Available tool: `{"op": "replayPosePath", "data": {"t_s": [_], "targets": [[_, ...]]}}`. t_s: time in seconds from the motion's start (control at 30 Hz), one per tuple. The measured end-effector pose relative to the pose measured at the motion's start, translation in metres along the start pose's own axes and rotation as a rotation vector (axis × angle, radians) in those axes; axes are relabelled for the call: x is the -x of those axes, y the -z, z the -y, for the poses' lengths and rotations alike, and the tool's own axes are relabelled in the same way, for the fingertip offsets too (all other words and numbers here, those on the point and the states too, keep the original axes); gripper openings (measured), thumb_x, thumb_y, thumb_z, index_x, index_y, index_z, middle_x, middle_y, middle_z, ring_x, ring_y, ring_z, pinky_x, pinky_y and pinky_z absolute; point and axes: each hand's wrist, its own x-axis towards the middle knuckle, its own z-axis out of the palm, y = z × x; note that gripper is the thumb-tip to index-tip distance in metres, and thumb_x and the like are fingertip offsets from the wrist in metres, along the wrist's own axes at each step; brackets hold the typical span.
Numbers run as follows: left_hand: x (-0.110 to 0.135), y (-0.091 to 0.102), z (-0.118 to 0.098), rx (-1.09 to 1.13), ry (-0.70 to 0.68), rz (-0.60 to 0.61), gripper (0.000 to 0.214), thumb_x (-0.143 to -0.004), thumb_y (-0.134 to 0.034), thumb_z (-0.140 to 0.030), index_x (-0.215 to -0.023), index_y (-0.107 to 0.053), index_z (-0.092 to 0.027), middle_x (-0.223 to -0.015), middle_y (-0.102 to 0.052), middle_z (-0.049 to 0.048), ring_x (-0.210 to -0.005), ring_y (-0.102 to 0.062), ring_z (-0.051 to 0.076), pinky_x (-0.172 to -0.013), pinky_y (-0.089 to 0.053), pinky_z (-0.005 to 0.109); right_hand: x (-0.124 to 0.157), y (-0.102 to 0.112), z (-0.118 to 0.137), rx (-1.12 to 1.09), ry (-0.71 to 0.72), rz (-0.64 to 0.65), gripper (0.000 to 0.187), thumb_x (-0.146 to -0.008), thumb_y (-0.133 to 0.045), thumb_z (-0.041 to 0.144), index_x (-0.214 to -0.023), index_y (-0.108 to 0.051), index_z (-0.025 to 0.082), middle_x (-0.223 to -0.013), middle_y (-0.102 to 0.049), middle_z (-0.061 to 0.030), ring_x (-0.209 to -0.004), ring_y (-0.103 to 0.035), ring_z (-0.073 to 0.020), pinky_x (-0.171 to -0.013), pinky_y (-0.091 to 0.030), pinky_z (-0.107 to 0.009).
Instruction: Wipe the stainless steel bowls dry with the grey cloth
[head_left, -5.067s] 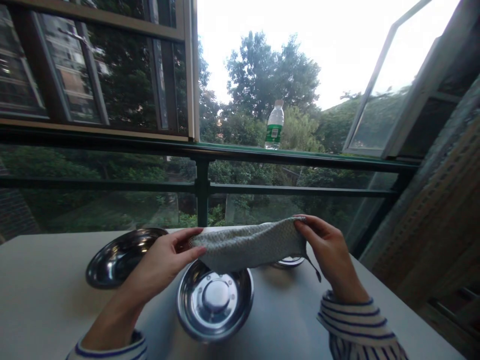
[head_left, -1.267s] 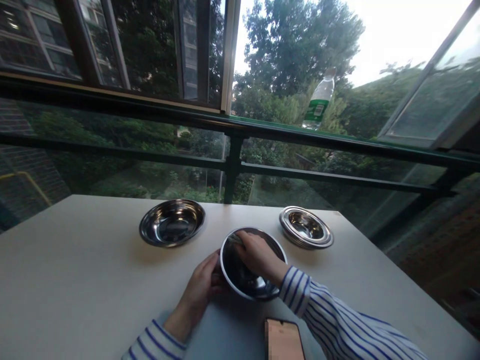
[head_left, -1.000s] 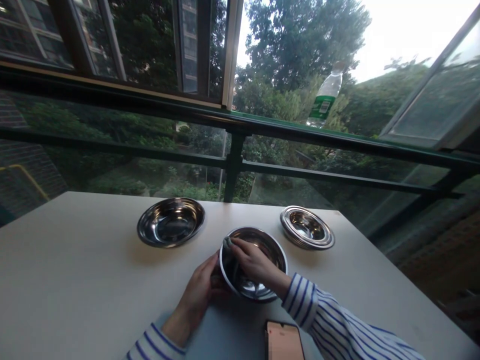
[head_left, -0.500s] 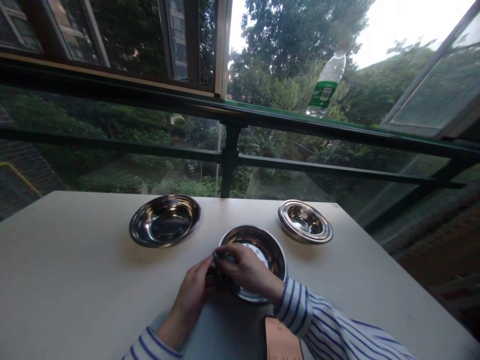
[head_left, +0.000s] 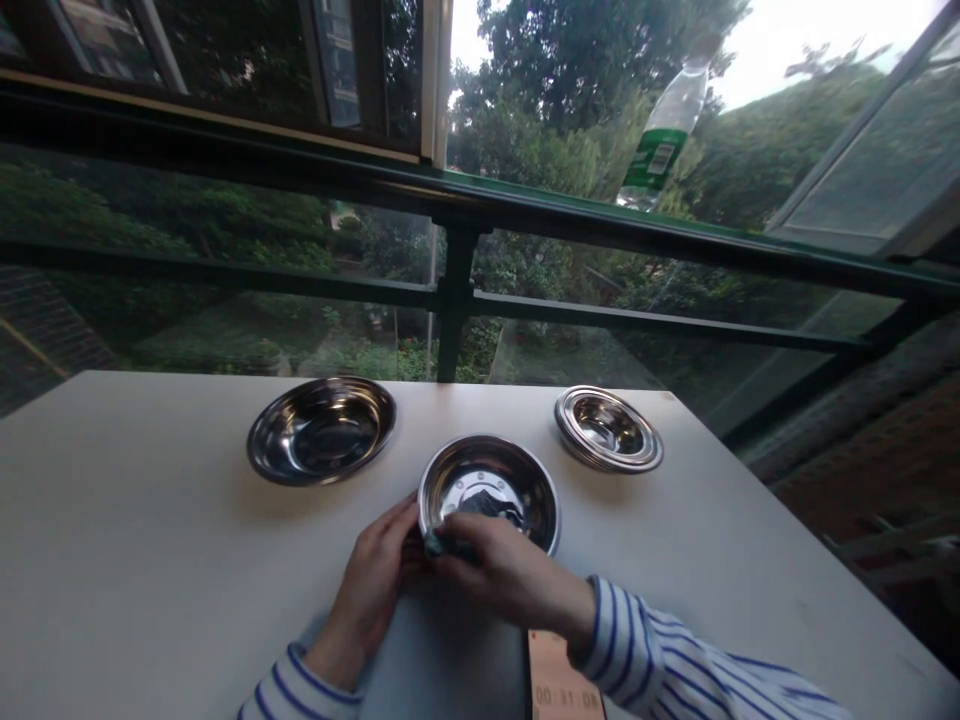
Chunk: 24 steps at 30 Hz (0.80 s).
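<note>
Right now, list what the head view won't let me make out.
In the head view:
Cloth: partly covered by the right hand.
Middle bowl: near rim partly behind that hand.
Stacked bowls: lower ones beneath the top one, uncountable.
Phone: bottom cut off by the picture edge.

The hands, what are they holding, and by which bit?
The right hand holds a bunched cloth; which part is unclear. The left hand touches the left outside of the bowl; its grip is hidden.

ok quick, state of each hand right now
Left hand: against the middle metal bowl; open or closed can't be told.
Right hand: closed, holding a bunched cloth at that bowl's rim.
</note>
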Motion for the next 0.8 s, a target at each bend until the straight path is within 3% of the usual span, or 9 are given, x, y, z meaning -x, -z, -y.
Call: {"op": "replayPosePath", "data": {"t_s": [0.1, 0.27, 0.43, 0.57, 0.7, 0.8], "targets": [[0.003, -0.003, 0.000, -0.025, 0.038, 0.023, 0.046, -0.069, -0.067, -0.031, -0.112, -0.062, -0.015, -0.071, -0.071, 0.0046, -0.057, -0.062, 0.016, -0.053, -0.046, 0.025, 0.006, 0.003, 0.002, 0.024, -0.005, 0.036, 0.015, -0.085, -0.050, 0.017, -0.091, -0.064, 0.018, -0.088, -0.067, -0.0038, -0.079, -0.062, -0.0165, -0.070, -0.043, -0.023], [0.007, -0.006, 0.000, 0.013, 0.074, 0.021, 0.045, -0.071, -0.066, -0.030, -0.115, -0.061, -0.019, -0.080, -0.072, 0.0057, -0.061, -0.064, 0.017, -0.056, -0.049, 0.027, -0.005, -0.010, 0.001, 0.052, -0.082, -0.068, 0.029, -0.090, -0.042, 0.022, -0.119, -0.048, 0.017, -0.101, -0.066, -0.0094, -0.092, -0.062, -0.0196, -0.072, -0.043, -0.026], [0.008, -0.007, -0.004, 0.019, 0.057, -0.005, 0.043, -0.072, -0.065, -0.025, -0.115, -0.060, -0.018, -0.085, -0.072, 0.0064, -0.061, -0.064, 0.016, -0.053, -0.049, 0.026, 0.009, 0.003, 0.006, 0.107, 0.002, 0.059, 0.017, -0.083, -0.051, 0.019, -0.100, -0.056, 0.018, -0.090, -0.066, -0.0062, -0.080, -0.062, -0.0188, -0.066, -0.040, -0.024], [0.009, -0.008, -0.003, -0.005, 0.059, 0.042, 0.042, -0.075, -0.061, -0.023, -0.117, -0.058, -0.017, -0.080, -0.071, 0.0065, -0.056, -0.062, 0.015, -0.054, -0.051, 0.028, 0.020, 0.018, 0.007, 0.232, 0.024, 0.135, 0.018, -0.089, -0.046, 0.025, -0.100, -0.058, 0.018, -0.090, -0.067, -0.0076, -0.079, -0.061, -0.0187, -0.065, -0.039, -0.025], [0.010, -0.010, -0.003, 0.019, 0.080, 0.069, 0.044, -0.074, -0.061, -0.023, -0.118, -0.058, -0.019, -0.088, -0.071, 0.0071, -0.062, -0.064, 0.016, -0.054, -0.050, 0.026, 0.008, 0.006, 0.007, 0.205, -0.040, 0.078, 0.022, -0.092, -0.037, 0.022, -0.103, -0.055, 0.018, -0.085, -0.067, -0.0070, -0.073, -0.062, -0.0172, -0.059, -0.037, -0.023], [0.009, -0.009, -0.004, 0.030, 0.065, 0.060, 0.048, -0.073, -0.062, -0.023, -0.121, -0.057, -0.020, -0.093, -0.071, 0.0070, -0.066, -0.066, 0.018, -0.055, -0.050, 0.026, 0.003, 0.000, 0.006, 0.183, -0.020, 0.072, 0.024, -0.087, -0.043, 0.015, -0.109, -0.051, 0.018, -0.090, -0.067, -0.0071, -0.078, -0.063, -0.0178, -0.061, -0.039, -0.023]]}}
